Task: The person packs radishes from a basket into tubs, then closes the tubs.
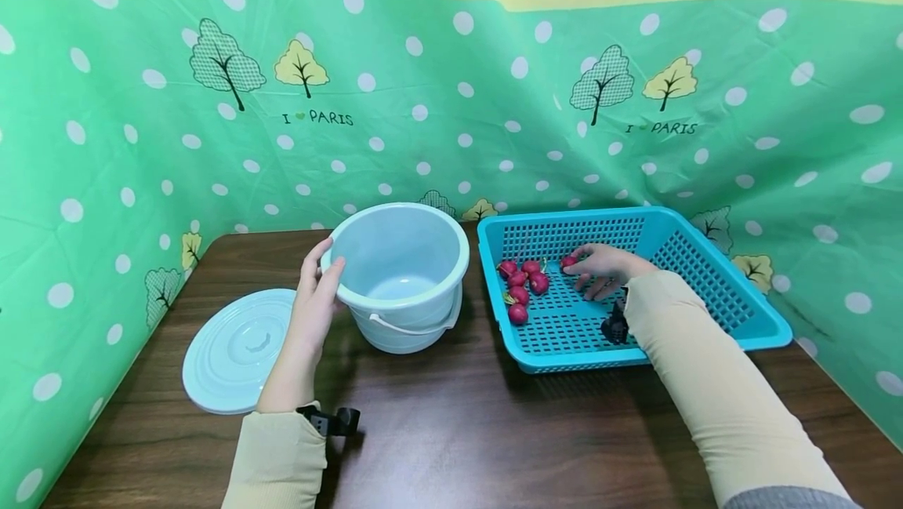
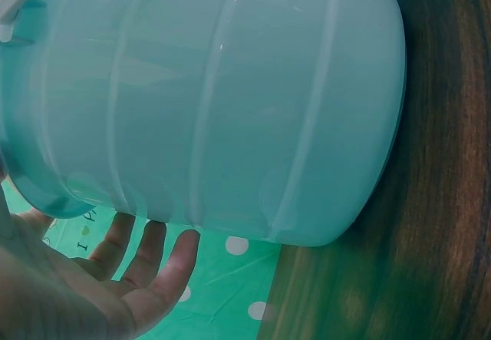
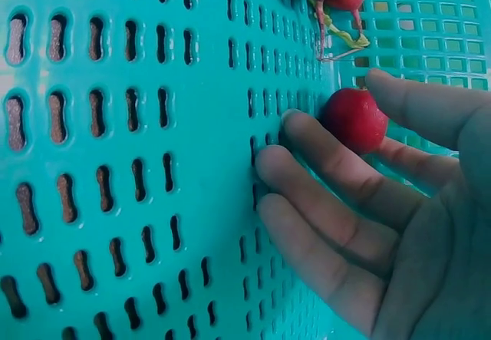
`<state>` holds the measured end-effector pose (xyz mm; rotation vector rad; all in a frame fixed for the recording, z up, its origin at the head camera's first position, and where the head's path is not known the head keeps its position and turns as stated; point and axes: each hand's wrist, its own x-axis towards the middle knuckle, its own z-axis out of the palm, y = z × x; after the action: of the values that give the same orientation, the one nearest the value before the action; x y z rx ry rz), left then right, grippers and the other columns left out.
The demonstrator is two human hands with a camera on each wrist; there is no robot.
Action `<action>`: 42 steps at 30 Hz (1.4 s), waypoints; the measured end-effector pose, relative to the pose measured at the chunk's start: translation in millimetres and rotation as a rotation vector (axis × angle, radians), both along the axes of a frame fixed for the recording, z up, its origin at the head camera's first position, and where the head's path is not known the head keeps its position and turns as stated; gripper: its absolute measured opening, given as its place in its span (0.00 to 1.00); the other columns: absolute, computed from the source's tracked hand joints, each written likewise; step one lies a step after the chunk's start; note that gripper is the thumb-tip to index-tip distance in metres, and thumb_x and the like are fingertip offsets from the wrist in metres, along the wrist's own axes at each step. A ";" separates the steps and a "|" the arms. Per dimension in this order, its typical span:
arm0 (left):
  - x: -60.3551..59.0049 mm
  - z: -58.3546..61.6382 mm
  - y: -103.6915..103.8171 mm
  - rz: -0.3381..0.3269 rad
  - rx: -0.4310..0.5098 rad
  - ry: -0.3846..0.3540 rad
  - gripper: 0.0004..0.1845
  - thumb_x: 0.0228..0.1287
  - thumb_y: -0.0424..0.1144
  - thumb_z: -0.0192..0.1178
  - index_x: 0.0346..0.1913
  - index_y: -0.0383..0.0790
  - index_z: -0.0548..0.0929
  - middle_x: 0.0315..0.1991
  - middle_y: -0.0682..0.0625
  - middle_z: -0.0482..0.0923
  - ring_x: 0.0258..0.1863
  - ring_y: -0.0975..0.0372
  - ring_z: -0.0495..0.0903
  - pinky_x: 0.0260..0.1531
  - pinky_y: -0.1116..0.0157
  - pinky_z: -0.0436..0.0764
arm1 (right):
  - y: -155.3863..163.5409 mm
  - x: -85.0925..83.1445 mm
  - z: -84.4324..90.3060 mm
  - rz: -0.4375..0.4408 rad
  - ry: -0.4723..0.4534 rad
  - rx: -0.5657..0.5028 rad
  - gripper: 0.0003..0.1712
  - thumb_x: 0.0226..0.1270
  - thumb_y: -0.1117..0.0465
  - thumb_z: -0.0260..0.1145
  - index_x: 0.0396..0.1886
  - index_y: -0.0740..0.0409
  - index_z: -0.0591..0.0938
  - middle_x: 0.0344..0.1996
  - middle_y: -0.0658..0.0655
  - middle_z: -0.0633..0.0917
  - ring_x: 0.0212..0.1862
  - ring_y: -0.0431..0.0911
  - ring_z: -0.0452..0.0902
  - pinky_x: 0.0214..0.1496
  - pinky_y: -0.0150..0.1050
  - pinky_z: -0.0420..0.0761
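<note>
My left hand (image 1: pixel 323 262) is at the left rim of a pale blue bucket (image 1: pixel 405 329), thumb on the rim. In the left wrist view its fingers (image 2: pixel 149 255) are straight beside the bucket wall (image 2: pixel 215 102). My right hand (image 1: pixel 580 267) reaches into a turquoise slotted basket (image 1: pixel 705 274). It pinches one red radish (image 1: pixel 568 261) between thumb and forefinger. The right wrist view shows that radish (image 3: pixel 359 123) at the hand (image 3: pixel 337 106), with the other fingers flat on the basket floor (image 3: pixel 115 163). Several more radishes (image 1: pixel 525 280) lie at the basket's left.
The bucket's round lid (image 1: pixel 236 348) lies flat on the brown wooden table (image 1: pixel 458 430), left of the bucket. A green dotted cloth wall (image 1: pixel 451 101) surrounds the table on three sides. The bucket's white handle (image 1: pixel 402 329) hangs down at the front.
</note>
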<state>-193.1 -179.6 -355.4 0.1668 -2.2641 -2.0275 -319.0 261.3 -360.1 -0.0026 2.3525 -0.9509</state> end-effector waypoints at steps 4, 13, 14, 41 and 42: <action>0.6 -0.4 -0.6 0.000 0.000 -0.002 0.29 0.76 0.57 0.43 0.77 0.66 0.53 0.61 0.42 0.62 0.59 0.49 0.72 0.55 0.56 0.72 | -1.2 0.4 -1.0 -0.019 0.010 0.001 0.32 0.78 0.53 0.54 0.69 0.67 0.56 0.49 0.71 0.83 0.37 0.54 0.86 0.44 0.49 0.84; 0.7 -0.1 -0.4 -0.004 0.006 -0.002 0.29 0.77 0.57 0.43 0.77 0.66 0.53 0.62 0.42 0.61 0.59 0.48 0.72 0.56 0.55 0.72 | -2.6 0.0 -0.8 0.024 0.017 0.054 0.40 0.79 0.54 0.53 0.75 0.72 0.48 0.50 0.73 0.82 0.39 0.54 0.86 0.45 0.50 0.84; 0.9 0.0 -0.3 -0.004 0.005 -0.002 0.29 0.77 0.57 0.43 0.77 0.65 0.53 0.62 0.42 0.61 0.59 0.48 0.72 0.56 0.55 0.72 | -2.7 -0.2 -1.3 0.029 0.024 0.066 0.39 0.79 0.54 0.53 0.75 0.73 0.48 0.49 0.72 0.82 0.39 0.54 0.86 0.45 0.50 0.84; 0.1 -0.4 -0.9 -0.004 0.014 -0.002 0.30 0.76 0.56 0.44 0.77 0.64 0.53 0.63 0.41 0.60 0.61 0.47 0.71 0.58 0.52 0.72 | -8.9 -3.3 -8.1 0.001 0.077 0.155 0.36 0.77 0.47 0.54 0.67 0.74 0.61 0.44 0.70 0.81 0.35 0.53 0.84 0.41 0.47 0.85; 0.2 -0.4 -0.8 -0.005 0.014 -0.002 0.30 0.76 0.57 0.44 0.77 0.64 0.53 0.62 0.41 0.60 0.61 0.47 0.72 0.58 0.52 0.72 | -8.1 -3.8 -9.1 0.000 0.078 0.154 0.37 0.77 0.47 0.54 0.68 0.75 0.61 0.44 0.69 0.81 0.35 0.52 0.84 0.41 0.47 0.85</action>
<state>-192.9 -180.4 -355.8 0.1646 -2.2543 -2.0466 -322.8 253.2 -369.3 0.0208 2.4920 -0.7805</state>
